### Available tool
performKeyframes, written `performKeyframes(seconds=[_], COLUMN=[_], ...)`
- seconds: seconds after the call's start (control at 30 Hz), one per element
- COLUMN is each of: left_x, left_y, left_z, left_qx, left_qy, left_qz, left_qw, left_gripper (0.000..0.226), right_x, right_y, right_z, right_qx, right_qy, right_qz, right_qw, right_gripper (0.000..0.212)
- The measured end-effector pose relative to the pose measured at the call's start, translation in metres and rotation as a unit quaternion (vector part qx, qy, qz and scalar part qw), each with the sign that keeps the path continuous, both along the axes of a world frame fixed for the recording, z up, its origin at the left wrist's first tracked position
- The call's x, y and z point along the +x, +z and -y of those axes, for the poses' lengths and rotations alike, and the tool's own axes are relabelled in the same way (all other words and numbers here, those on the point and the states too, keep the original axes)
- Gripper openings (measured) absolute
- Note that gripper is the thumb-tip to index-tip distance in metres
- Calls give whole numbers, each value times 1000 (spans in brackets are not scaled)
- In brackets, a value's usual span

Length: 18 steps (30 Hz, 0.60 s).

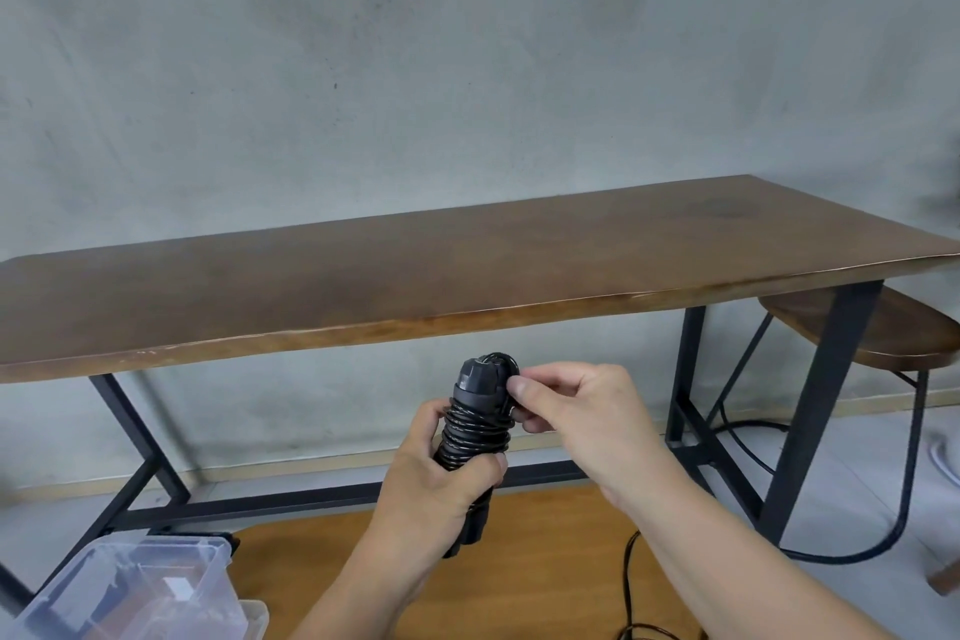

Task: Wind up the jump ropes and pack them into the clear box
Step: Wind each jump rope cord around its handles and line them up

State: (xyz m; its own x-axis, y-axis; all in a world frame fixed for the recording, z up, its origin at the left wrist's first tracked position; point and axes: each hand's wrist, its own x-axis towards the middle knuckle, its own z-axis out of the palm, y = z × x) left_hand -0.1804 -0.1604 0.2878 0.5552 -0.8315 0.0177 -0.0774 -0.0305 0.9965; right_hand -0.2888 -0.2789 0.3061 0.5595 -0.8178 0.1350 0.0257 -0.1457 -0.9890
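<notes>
I hold a black jump rope [475, 411] upright in front of the table, its cord coiled several times round the handles. My left hand [441, 489] grips the lower part of the bundle. My right hand [566, 405] pinches the cord end beside the handle tops. The clear box [140, 587] stands at the lower left, its inside hard to make out. Another black cord [631, 582] trails over the orange surface below my right forearm.
A long dark wooden table [467, 270] on black metal legs stands against a grey wall. A round wooden stool [883, 327] sits under its right end. An orange wooden surface [519, 577] lies below my hands.
</notes>
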Motion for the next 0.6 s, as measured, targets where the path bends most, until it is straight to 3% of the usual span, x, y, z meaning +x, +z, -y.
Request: performKeyframes(seconds=[0.17,0.33,0.6], left_x=[2,-1,1], left_y=[-2,-6,-5], left_z=[1,3,5], left_qx=[-7,-3,-10], left_qy=[-3,-12,-30], left_qz=[-18,-50,-75], left_qw=[1000,999,997], left_gripper=[34,42,43], right_x=[-3,0,3], right_y=[-1,-3,-1], right_z=[5,6,3], right_qx=[91,101,181], right_qy=[61,73,127], right_qz=[54,18,97], right_qw=[992,992,970], right_gripper=[11,16,18])
